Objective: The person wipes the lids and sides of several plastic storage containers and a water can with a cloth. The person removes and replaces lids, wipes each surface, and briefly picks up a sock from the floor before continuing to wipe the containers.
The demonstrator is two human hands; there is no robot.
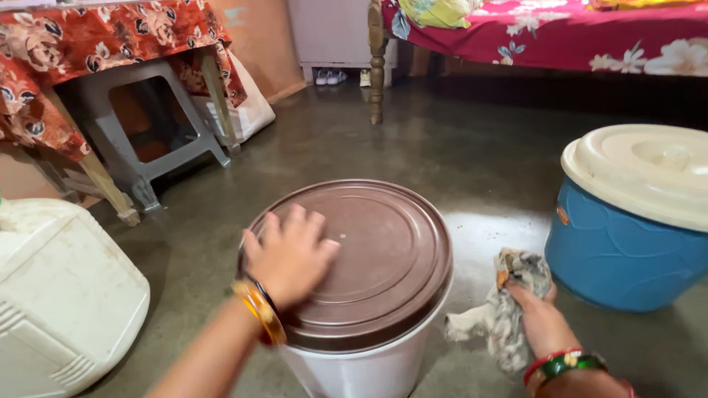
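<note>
The white container (361,365) runs off the bottom edge, so its base is unseen; the left forearm is cropped there too, and the right wrist slips out at the lower corner; the right hand's (537,313) fingertips are buried in a crumpled rag (509,309), clenched around it just beside the container, above the floor (457,155); the left hand (289,256) lies flat, fingers spread and released, on the brown lid (383,258) capping the container; a blue drum (619,258) stands near the rag.
</note>
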